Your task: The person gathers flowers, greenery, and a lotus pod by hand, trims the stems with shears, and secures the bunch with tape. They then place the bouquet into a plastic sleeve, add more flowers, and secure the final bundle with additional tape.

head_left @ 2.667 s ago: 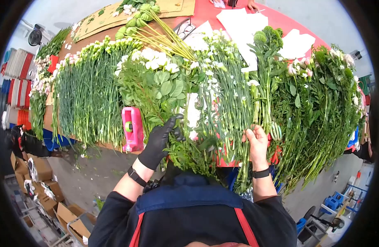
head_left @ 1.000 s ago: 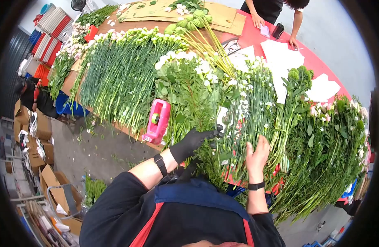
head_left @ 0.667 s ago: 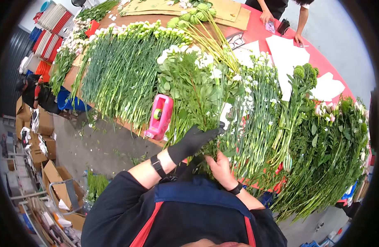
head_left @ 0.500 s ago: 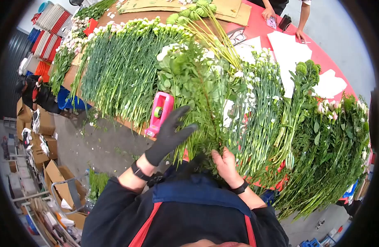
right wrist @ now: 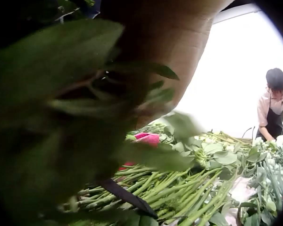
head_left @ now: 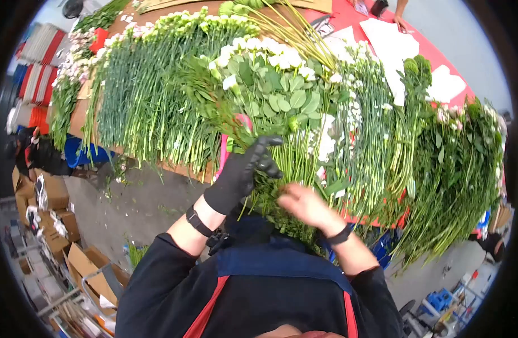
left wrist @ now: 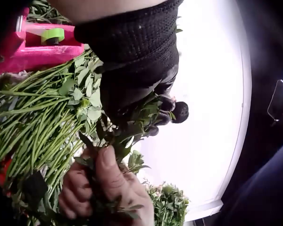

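Observation:
Leafy green foliage stems (head_left: 205, 98) hang above the table, tops tilted left, lower ends leafy down by the apron. My left hand (head_left: 245, 169), in a black glove, curls its fingers round them at mid-length. In the left wrist view, leaves (left wrist: 148, 113) poke out between the gloved fingers (left wrist: 180, 112). Lower on the same stems, my bare right hand (head_left: 305, 205) is blurred in the head view; the left wrist view shows its thumb (left wrist: 109, 162) pressing the stems against curled fingers. Large dark leaves (right wrist: 61, 70) block much of the right wrist view.
White roses with broad leaves (head_left: 287, 101) lie just beyond my hands. A pink tape dispenser (left wrist: 42, 52) stands left, partly behind the foliage. Long rows of carnation-like stems (head_left: 152, 107) lie left, leafy bunches (head_left: 450, 169) right. Another person (right wrist: 276, 103) stands across the table.
My right hand came in from the right and took the lower foliage. My left hand let go, spread open, then gripped again. The foliage tops swung left over the tape dispenser.

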The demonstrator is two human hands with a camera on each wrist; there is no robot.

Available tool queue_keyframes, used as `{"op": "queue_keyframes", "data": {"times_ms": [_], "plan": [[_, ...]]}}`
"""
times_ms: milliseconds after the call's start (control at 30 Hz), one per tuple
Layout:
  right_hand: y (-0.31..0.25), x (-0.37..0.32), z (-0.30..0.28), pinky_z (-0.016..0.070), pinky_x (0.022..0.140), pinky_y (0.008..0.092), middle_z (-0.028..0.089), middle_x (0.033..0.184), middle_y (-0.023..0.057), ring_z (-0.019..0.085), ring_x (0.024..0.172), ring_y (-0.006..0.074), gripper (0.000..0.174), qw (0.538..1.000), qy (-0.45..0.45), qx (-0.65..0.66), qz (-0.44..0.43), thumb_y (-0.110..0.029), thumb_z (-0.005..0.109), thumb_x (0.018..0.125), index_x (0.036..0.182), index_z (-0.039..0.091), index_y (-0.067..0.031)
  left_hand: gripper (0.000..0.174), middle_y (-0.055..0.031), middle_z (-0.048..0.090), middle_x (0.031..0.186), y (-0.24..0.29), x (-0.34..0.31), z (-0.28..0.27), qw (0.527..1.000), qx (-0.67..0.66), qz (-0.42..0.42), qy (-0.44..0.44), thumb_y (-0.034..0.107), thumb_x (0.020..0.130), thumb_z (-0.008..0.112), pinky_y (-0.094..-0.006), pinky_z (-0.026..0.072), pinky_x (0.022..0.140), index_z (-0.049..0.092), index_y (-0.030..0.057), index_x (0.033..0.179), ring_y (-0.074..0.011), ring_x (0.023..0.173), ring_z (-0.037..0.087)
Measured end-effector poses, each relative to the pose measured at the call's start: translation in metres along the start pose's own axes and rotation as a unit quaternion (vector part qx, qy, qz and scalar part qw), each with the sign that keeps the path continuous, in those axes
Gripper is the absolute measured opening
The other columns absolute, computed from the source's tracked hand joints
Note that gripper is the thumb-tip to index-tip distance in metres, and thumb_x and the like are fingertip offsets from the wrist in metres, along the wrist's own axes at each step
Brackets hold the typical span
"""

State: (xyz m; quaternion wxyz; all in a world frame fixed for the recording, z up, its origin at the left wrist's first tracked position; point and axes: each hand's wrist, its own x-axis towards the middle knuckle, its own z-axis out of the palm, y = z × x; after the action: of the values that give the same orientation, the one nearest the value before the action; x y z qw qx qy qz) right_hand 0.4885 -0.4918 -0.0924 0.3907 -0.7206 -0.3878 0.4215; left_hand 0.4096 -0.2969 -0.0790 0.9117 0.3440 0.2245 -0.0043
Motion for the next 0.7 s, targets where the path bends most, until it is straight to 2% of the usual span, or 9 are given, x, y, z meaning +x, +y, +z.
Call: {"op": "queue_keyframes", "data": {"times_ms": [67, 100, 233, 300, 400, 467, 533, 567, 700], "plan": [[0.021, 0.027, -0.03, 0.0518, 0.078, 0.0399, 0.07, 0.092, 0.0183, 0.068, 0.085, 0.028, 0.032, 0.97, 0.187, -0.003, 0.154, -0.028, 0.059, 0.091, 0.098, 0.068, 0.0018, 0.044, 0.0031, 0.034, 0.068, 0.01, -0.011, -0.031, 1.0, -0.015, 0.011, 0.001, 0.043, 0.099, 0.046, -0.0393, 0.0498, 0.078, 0.051, 0.006, 0.124, -0.0148, 0.067, 0.048], [0.052, 0.039, -0.034, 0.0524, 0.074, 0.0402, 0.071, 0.085, 0.0164, 0.068, 0.078, 0.0285, 0.032, 0.947, 0.284, -0.083, 0.127, -0.028, 0.059, 0.091, 0.097, 0.069, 0.0012, 0.045, 0.0028, 0.036, 0.068, 0.013, -0.013, -0.039, 1.0, -0.012, 0.025, -0.009, 0.043, 0.098, 0.048, -0.0391, 0.0499, 0.079, 0.052, 0.0065, 0.124, -0.0143, 0.068, 0.049], [0.118, 0.079, -0.038, 0.0508, 0.071, 0.0423, 0.067, 0.079, 0.0209, 0.067, 0.076, 0.0349, 0.036, 0.9, 0.303, -0.202, 0.238, -0.036, 0.068, 0.079, 0.088, 0.069, -0.0002, 0.043, -0.003, 0.049, 0.08, 0.012, -0.02, -0.087, 0.977, 0.12, 0.153, -0.085, 0.036, 0.1, 0.047, -0.0412, 0.0503, 0.086, 0.046, 0.009, 0.133, -0.0185, 0.082, 0.057], [0.138, 0.091, -0.038, 0.0504, 0.07, 0.0412, 0.067, 0.076, 0.02, 0.067, 0.073, 0.032, 0.036, 0.883, 0.323, -0.194, 0.279, -0.036, 0.071, 0.075, 0.085, 0.07, -0.0012, 0.042, -0.0076, 0.057, 0.09, 0.031, -0.034, -0.097, 0.99, 0.061, 0.072, -0.106, 0.027, 0.101, 0.045, -0.038, 0.0481, 0.092, 0.042, 0.0098, 0.139, -0.0202, 0.093, 0.061], [0.128, 0.084, -0.023, 0.0461, 0.064, 0.029, 0.068, 0.077, 0.0038, 0.057, 0.067, 0.0121, 0.02, 0.879, 0.428, 0.045, 0.204, -0.015, 0.074, 0.079, 0.087, 0.071, 0.003, 0.04, -0.0089, 0.058, 0.093, 0.051, -0.062, -0.11, 0.904, 0.351, 0.208, -0.129, 0.025, 0.103, 0.04, -0.0305, 0.0468, 0.092, 0.04, 0.0093, 0.14, -0.0192, 0.092, 0.062], [0.156, 0.074, -0.024, 0.0444, 0.062, 0.0283, 0.065, 0.075, 0.0022, 0.055, 0.065, 0.0118, 0.02, 0.855, 0.479, 0.09, 0.179, -0.018, 0.074, 0.08, 0.086, 0.07, 0.0004, 0.042, -0.0069, 0.056, 0.09, 0.057, -0.074, -0.118, 0.94, 0.259, 0.172, -0.143, 0.031, 0.106, 0.03, -0.0281, 0.0463, 0.088, 0.039, 0.0093, 0.141, -0.0169, 0.087, 0.06], [0.15, 0.064, -0.016, 0.0431, 0.061, 0.0265, 0.061, 0.073, -0.0013, 0.052, 0.065, 0.0092, 0.018, 0.847, 0.48, 0.098, 0.208, -0.019, 0.072, 0.083, 0.087, 0.068, -0.0017, 0.045, -0.0047, 0.052, 0.084, 0.078, -0.097, -0.115, 0.97, 0.214, 0.012, -0.112, 0.034, 0.106, 0.025, -0.0303, 0.0468, 0.088, 0.038, 0.0102, 0.141, -0.0158, 0.085, 0.059], [0.143, 0.052, -0.014, 0.0425, 0.06, 0.0256, 0.059, 0.072, -0.0031, 0.051, 0.064, 0.008, 0.017, 0.838, 0.487, 0.1, 0.225, -0.019, 0.071, 0.085, 0.087, 0.067, -0.0027, 0.048, -0.001, 0.042, 0.076, 0.067, -0.096, -0.133, 0.904, 0.383, 0.127, -0.143, 0.038, 0.106, 0.023, -0.0315, 0.0472, 0.087, 0.039, 0.0103, 0.142, -0.0144, 0.079, 0.055], [0.092, 0.03, 0.014, 0.0441, 0.06, 0.0252, 0.059, 0.076, -0.0019, 0.052, 0.066, 0.0084, 0.018, 0.826, 0.533, 0.125, 0.136, -0.019, 0.066, 0.09, 0.095, 0.063, -0.0016, 0.051, 0.0011, 0.036, 0.071, 0.068, -0.119, -0.137, 0.975, 0.167, 0.043, -0.143, 0.043, 0.103, 0.032, -0.0373, 0.0492, 0.083, 0.041, 0.0088, 0.14, -0.0137, 0.07, 0.049]]}}
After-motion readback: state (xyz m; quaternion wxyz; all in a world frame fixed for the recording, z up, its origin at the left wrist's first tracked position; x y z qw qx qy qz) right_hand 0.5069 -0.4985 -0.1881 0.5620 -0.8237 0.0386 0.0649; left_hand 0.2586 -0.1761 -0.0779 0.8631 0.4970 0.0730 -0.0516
